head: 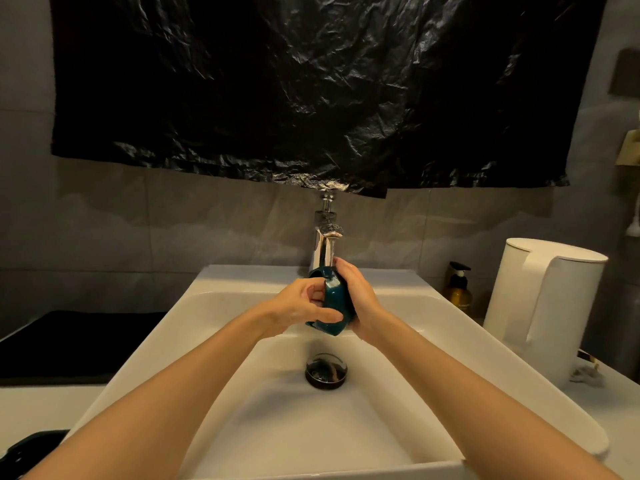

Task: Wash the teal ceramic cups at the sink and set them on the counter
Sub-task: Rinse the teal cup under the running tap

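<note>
A teal ceramic cup (333,306) is held tilted over the white sink (221,341), right under the chrome tap (323,244). My left hand (299,308) grips the cup by its handle side, thumb across the lower body. My right hand (358,294) wraps around the cup's right side, fingers reaching up to the spout. Water or foam shows as a pale patch on the cup near the handle. Most of the cup's far side is hidden by my hands.
A dark drain plug (325,370) sits in the basin's middle. A white kettle (543,306) and an amber pump bottle (458,289) stand on the right counter. A black mat (69,344) lies left of the sink. A black plastic sheet (311,88) covers the wall.
</note>
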Available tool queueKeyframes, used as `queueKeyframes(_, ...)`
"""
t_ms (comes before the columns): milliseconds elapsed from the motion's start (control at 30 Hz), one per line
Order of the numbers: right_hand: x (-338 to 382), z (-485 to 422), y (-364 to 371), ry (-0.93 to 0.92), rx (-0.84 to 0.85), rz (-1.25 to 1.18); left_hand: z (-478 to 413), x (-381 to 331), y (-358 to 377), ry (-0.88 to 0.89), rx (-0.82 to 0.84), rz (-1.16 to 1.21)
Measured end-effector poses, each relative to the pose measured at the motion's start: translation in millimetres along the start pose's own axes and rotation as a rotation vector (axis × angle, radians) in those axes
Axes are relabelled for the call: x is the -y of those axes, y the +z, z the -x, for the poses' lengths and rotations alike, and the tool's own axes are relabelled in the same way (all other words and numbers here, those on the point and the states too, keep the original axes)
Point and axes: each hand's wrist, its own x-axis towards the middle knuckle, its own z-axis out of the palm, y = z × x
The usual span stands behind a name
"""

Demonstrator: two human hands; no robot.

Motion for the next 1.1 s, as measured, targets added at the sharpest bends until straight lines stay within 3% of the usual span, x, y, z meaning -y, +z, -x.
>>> queueKeyframes(100, 3.6, 4.9, -11.1, 0.252, 0.09, -0.028, 1.7, -0.6, 0.7, 0.013, 0.042, 0.033)
queueKeyframes(167, 2.7, 4.7, -14.0, 0.27, 0.107, -0.031, 2.3, -2.7, 2.0, 0.002, 0.078, 0.036)
queueKeyframes(300, -4.7, 4.5, -4.3, 0.174, 0.074, 0.095, 0.8, -9.0, 8.2, -0.061, 0.0, 0.197)
queueKeyframes(500, -4.5, 3.7, -6.5, 0.042, 0.041, 0.084, -1.1, -14.9, 10.2, -0.058, -0.114, 0.512)
queueKeyframes(700, -3.2, 6.3, -10.8, 0.024, 0.04, 0.028, -1.4, -17.6, 6.9, -0.06, -0.05, 0.573)
queueKeyframes(967, -7.2, 12.5, -4.3, -0.378, 0.125, 0.276, -6.4, -19.9, 16.3, -0.211, -0.313, 0.725)
queueKeyframes(1100, -3.9, 12.6, -3.7, -0.268, 0.083, 0.194, -3.5, -24.4, 10.6, -0.198, -0.258, 0.82)
